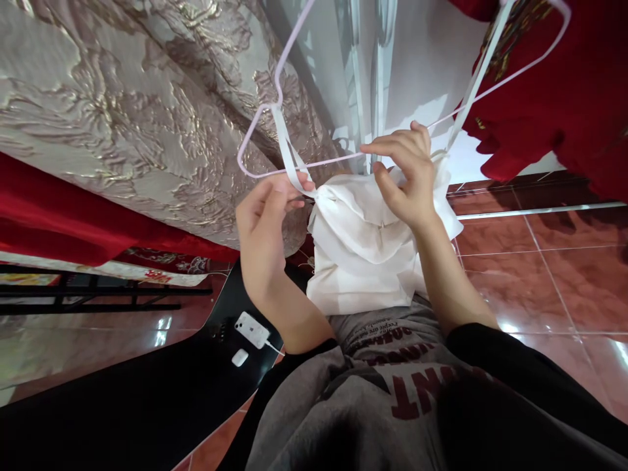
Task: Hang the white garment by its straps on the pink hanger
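A white garment (363, 248) hangs bunched in front of me from a pale pink wire hanger (255, 134). Its thin white straps run up to the hanger's bar. My left hand (265, 229) pinches the left strap where it loops over the hanger's left corner. My right hand (407, 173) is closed on the top edge of the white fabric, with its fingertips pinching the hanger's lower bar. Both forearms come out of black sleeves over a grey printed sweatshirt (392, 386).
A gold-patterned curtain (127, 104) and a red drape (59, 222) hang at left. Red clothing (554, 85) hangs at upper right. A white phone (252, 329) and a charger (240, 357) lie on a black surface (147, 399). The floor is glossy red tile (549, 261).
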Motion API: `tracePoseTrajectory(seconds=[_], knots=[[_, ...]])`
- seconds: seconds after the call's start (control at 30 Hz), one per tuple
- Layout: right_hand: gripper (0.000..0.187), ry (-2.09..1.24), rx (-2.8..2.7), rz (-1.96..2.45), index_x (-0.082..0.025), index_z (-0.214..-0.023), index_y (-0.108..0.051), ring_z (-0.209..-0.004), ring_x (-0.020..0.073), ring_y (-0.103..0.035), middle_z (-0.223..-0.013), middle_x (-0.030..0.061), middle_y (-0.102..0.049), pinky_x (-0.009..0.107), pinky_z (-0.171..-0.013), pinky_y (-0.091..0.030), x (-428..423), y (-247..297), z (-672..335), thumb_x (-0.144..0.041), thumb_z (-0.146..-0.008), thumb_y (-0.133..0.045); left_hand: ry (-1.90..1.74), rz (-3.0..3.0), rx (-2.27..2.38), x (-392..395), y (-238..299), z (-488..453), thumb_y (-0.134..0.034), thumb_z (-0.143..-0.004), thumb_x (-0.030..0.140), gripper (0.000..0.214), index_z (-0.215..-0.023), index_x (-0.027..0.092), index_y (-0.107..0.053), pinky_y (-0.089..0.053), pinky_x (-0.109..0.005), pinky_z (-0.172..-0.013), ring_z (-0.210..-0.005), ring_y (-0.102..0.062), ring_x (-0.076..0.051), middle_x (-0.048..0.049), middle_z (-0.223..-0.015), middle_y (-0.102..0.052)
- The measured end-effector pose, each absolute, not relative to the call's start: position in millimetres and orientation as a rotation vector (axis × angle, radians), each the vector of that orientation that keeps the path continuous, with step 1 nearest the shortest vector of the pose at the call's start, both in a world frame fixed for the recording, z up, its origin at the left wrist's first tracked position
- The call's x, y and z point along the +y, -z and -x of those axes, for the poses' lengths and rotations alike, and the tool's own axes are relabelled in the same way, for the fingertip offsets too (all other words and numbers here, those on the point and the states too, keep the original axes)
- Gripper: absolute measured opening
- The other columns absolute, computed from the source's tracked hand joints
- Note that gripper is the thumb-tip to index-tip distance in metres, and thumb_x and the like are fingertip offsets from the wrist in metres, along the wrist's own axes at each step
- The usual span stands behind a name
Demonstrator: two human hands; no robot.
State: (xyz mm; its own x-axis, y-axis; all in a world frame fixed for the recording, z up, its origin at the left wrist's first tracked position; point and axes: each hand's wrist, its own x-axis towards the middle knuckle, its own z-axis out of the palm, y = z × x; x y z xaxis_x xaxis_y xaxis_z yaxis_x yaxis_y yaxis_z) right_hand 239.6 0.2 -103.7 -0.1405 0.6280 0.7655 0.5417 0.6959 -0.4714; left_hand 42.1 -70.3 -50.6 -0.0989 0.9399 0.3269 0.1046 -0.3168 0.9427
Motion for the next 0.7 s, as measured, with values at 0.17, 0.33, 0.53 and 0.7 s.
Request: tracePoseTrajectory(seconds=[0.17,0.33,0.53,0.7], knots=[[0.026,-0.097,-1.791,0.928,-0.031,-0.106,-0.058,-0.103,0.0122,-0.052,-0.105,-0.0059,-0.060,0.043,-0.112,-0.024,-1.5,105.1,-233.2,-0.024,-0.086,-0.044,-1.566,-1.317,0.972,-55.4,17.9,-37.5,-0.042,-0.092,0.042,0.030,-0.107,0.028,-0.063,-0.051,-0.035,-0.085,-0.121,-0.048,-0.025,-0.0001,-0.116,-0.061],[0.027,-0.106,-1.825,0.927,-0.032,-0.108,-0.057,-0.104,0.0119,-0.051,-0.108,-0.0069,-0.059,0.042,-0.112,-0.024,-1.8,101.5,-238.2,-0.024,-0.085,-0.046,-2.075,-0.909,0.886,-36.5,29.9,-23.8,-0.026,-0.098,0.025,0.034,-0.098,0.019,-0.060,-0.049,-0.024,-0.089,-0.127,-0.040,-0.015,0.0008,-0.131,-0.050],[0.027,-0.115,-1.830,0.934,-0.031,-0.110,-0.057,-0.107,0.0121,-0.051,-0.109,-0.0056,-0.059,0.044,-0.114,-0.023,-3.7,97.9,-234.8,-0.024,-0.086,-0.046,-1.962,-0.669,0.975,-20.3,73.1,-34.6,-0.032,-0.094,0.037,0.033,-0.107,0.018,-0.057,-0.046,-0.026,-0.057,-0.114,-0.051,-0.024,-0.0081,-0.123,-0.056],[0.029,-0.329,-1.839,0.906,-0.033,-0.112,-0.054,-0.116,0.0119,-0.049,-0.116,-0.0063,-0.056,0.042,-0.120,-0.016,-11.8,88.4,-229.9,-0.025,-0.085,-0.048,-1.894,-0.829,0.633,-19.0,71.1,-72.0,-0.010,-0.091,0.063,0.065,-0.107,0.022,-0.058,-0.047,-0.028,-0.061,-0.109,-0.053,-0.024,-0.0095,-0.113,-0.059]])
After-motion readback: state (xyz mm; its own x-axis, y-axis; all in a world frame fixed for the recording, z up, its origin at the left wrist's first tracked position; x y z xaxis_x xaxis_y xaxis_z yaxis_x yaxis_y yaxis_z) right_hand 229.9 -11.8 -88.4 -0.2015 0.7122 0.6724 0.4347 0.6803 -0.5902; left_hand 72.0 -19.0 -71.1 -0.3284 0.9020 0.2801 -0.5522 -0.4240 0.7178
